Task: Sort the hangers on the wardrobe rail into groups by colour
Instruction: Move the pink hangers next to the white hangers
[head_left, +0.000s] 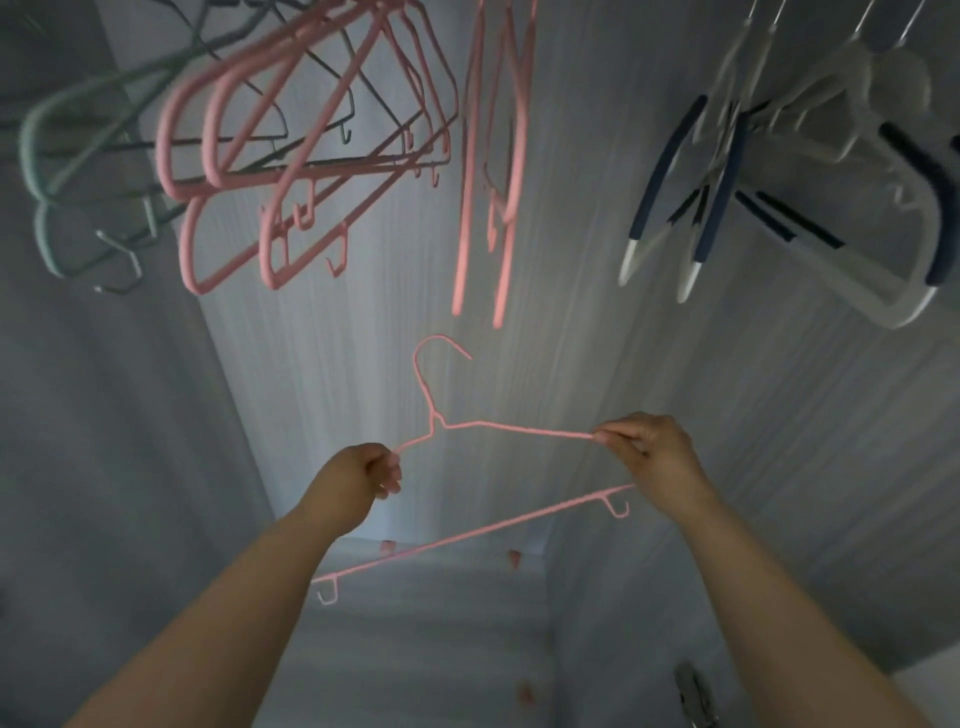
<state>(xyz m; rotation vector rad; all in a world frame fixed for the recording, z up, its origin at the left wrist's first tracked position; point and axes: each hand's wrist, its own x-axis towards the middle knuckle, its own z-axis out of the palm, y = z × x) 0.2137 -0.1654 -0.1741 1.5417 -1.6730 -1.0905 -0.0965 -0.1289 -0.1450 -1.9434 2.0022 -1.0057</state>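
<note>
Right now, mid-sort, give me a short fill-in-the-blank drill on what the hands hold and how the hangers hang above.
1. Both hands, left hand and right hand, hold one thin wire hanger coloured ____.
2. The hanging pink hangers sit between the green hangers and the ____ and white hangers.
3. The held hanger's hook points ____.

Missing words: pink; navy; up
</note>
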